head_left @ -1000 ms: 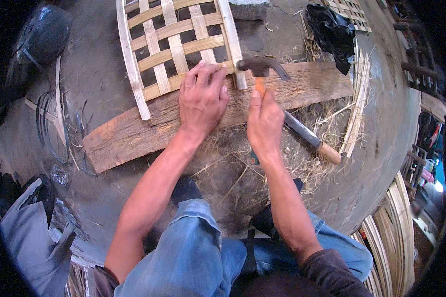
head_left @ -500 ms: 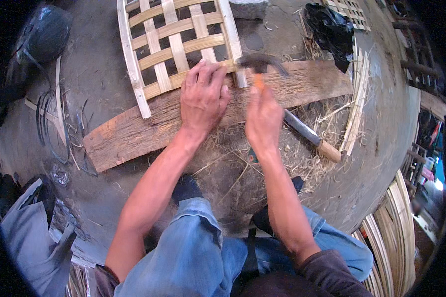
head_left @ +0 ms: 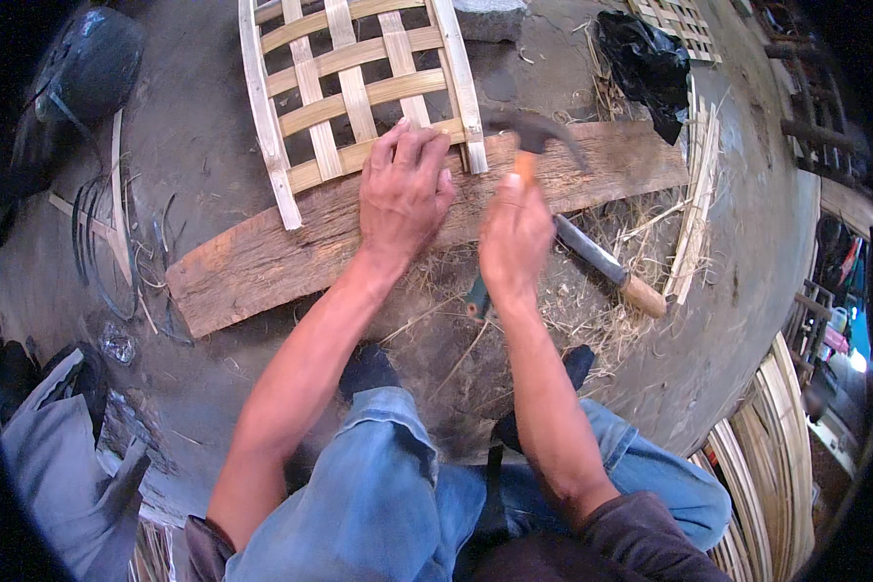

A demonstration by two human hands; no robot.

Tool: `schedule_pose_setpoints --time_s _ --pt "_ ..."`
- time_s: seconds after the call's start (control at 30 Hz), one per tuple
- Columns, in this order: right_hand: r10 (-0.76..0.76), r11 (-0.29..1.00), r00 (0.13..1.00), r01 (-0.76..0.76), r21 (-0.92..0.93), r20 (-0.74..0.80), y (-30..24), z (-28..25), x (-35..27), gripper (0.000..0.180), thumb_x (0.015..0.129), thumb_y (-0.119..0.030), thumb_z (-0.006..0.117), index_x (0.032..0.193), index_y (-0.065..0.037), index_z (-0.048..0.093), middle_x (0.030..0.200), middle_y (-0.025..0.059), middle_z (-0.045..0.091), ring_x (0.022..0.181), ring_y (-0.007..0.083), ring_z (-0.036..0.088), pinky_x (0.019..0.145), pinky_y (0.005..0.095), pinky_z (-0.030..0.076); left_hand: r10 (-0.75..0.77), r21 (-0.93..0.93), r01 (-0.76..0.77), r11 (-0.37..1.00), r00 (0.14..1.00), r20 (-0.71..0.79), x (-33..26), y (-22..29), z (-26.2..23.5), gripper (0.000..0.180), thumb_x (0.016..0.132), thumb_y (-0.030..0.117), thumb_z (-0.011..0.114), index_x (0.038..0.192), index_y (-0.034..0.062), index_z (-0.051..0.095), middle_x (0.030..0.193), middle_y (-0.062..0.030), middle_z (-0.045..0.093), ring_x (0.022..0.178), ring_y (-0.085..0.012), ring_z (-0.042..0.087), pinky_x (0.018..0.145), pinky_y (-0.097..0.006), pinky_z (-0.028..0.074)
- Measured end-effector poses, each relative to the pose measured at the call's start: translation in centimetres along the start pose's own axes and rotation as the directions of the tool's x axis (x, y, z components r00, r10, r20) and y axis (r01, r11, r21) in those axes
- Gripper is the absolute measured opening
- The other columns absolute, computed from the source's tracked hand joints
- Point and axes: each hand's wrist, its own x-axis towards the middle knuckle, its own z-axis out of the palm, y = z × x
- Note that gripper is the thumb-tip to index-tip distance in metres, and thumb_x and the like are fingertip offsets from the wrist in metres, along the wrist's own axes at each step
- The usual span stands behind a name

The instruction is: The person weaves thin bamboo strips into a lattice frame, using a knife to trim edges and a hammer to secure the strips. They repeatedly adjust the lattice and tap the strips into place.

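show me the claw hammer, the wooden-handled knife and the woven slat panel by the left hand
Claw hammer (head_left: 533,133): head view, on its dark metal head.
Wooden-handled knife (head_left: 603,263): head view, on its blade.
Woven slat panel (head_left: 357,104): head view, on a middle slat.

Grey floor (head_left: 757,272), small bright light (head_left: 858,362)

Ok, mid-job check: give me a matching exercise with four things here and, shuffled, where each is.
Things:
1. Claw hammer
2. Wooden-handled knife
3. Woven lattice panel
4. Crumpled black plastic

Places:
A. Under the left hand's fingers
B. At the far right of the plank
C. Gripped in the right hand
D. On the ground, on the plank's near side

Pairs: 1-C, 2-D, 3-A, 4-B
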Motion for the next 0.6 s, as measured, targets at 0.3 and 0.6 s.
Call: schedule_pose_setpoints --time_s 0.3,0.6 --pt "0.155 0.894 0.982 -0.185 0.407 0.105 0.6 0.8 -0.2 0.034 0.109 -0.034 0.043 0.096 -0.004 0.051 0.065 0.0033 0.049 0.048 0.0124 0.047 0.041 0.0305 0.039 -0.001 -0.001 0.001 1.0 1.0 -0.012 -0.1 -0.1 0.0 0.043 0.078 0.013 0.071 0.121 0.0093 0.066 0.119 -0.0099 0.061 0.122 -0.0334 0.055 0.107 -0.045 0.045" --pt "0.24 0.678 0.952 -0.305 0.669 0.191 0.0 0.3 -0.7 0.033 0.11 -0.036 0.04 0.1 -0.007 0.048 0.067 0.0001 0.045 0.047 0.0091 0.043 0.04 0.0261 0.038 -0.001 -0.006 0.001 1.0 0.999 -0.032 -0.1 0.0 0.0 0.04 0.078 0.013 0.073 0.117 0.0091 0.067 0.118 -0.0091 0.061 0.12 -0.0339 0.055 0.105 -0.044 0.047"
